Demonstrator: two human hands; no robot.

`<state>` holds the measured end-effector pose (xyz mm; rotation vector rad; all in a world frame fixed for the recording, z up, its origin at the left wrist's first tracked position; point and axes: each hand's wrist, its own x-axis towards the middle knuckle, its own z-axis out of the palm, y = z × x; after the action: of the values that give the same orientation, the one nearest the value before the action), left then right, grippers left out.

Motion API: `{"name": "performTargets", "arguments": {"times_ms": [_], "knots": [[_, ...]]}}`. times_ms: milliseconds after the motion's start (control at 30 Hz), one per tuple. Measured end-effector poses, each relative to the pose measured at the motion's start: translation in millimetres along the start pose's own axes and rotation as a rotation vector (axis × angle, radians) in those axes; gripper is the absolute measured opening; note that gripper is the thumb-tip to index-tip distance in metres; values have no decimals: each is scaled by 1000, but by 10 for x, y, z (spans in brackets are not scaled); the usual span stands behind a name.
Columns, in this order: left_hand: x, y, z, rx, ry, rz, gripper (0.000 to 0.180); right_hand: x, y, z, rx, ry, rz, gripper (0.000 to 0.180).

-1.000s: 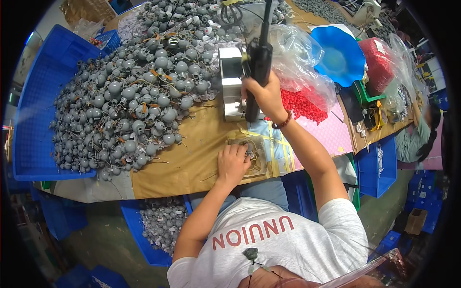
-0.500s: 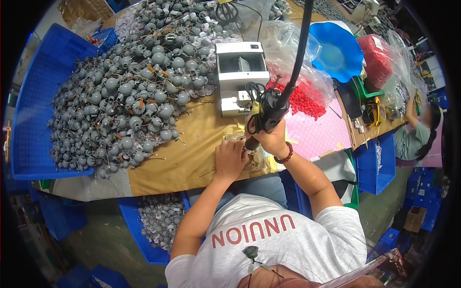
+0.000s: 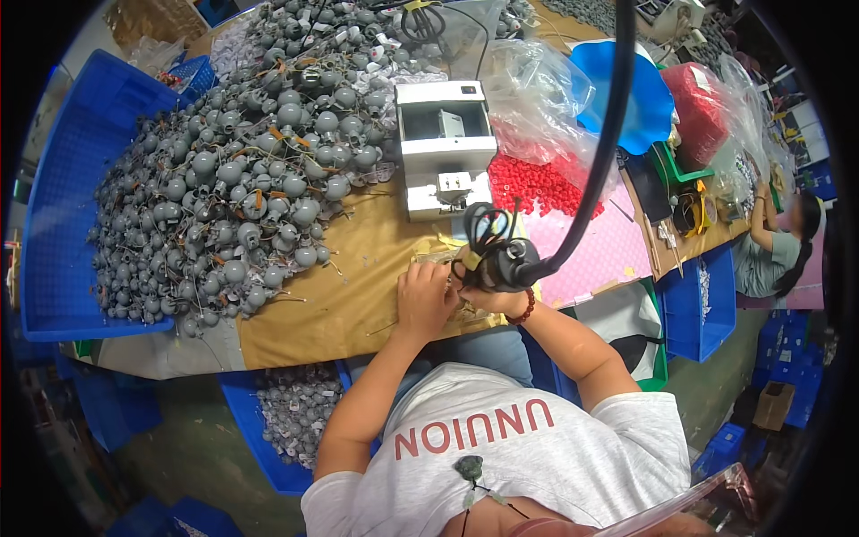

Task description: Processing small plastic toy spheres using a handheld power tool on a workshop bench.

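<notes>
At the far left of your bench point(image 3: 358, 304) a blue crate point(image 3: 67, 224) stands open toward you, and a big heap of grey round parts point(image 3: 242, 188) with thin wire leads spills from it across the brown bench top. Below the bench edge, by your left knee, a second blue bin point(image 3: 268, 438) holds more of the same grey parts.

Your left hand point(image 3: 426, 297) lies palm down on the bench just in front of you, fingers curled over a small piece you are working on; the piece is hidden beneath the hand, so you cannot tell how tightly the grip closes or exactly what it has.

Behind your hands sits a white box-shaped machine point(image 3: 445, 148), its front facing you.

Your right hand point(image 3: 492, 294) is just beside the left, touching it, its grip wrapped firmly round a black powered hand tool point(image 3: 497, 259) whose tip points down at the piece. A thick black hose point(image 3: 601, 152) rises from the tool toward the top of the view.

Right of the tool lies a pile of small red pieces point(image 3: 535, 182) under a clear plastic bag point(image 3: 537, 89), then a blue bowl-like tray point(image 3: 640, 94). At the far right another person point(image 3: 774, 251) works at the bench.
</notes>
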<state>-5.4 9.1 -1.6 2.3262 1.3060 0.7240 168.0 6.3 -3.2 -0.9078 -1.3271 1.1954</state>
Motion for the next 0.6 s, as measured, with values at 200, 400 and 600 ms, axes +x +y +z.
{"name": "performTargets", "arguments": {"times_ms": [200, 400, 600], "knots": [[42, 43, -66, -115, -1, -26, 34, 146, -68, -32, -439, -100, -294, 51], [-20, -17, 24, -54, 2, -31, 40, 187, -541, 99, -84, 13, -75, 32], [-11, 65, -34, -45, 14, -102, 39, 478, -800, -57, 91, 157, 23, 24]]}}
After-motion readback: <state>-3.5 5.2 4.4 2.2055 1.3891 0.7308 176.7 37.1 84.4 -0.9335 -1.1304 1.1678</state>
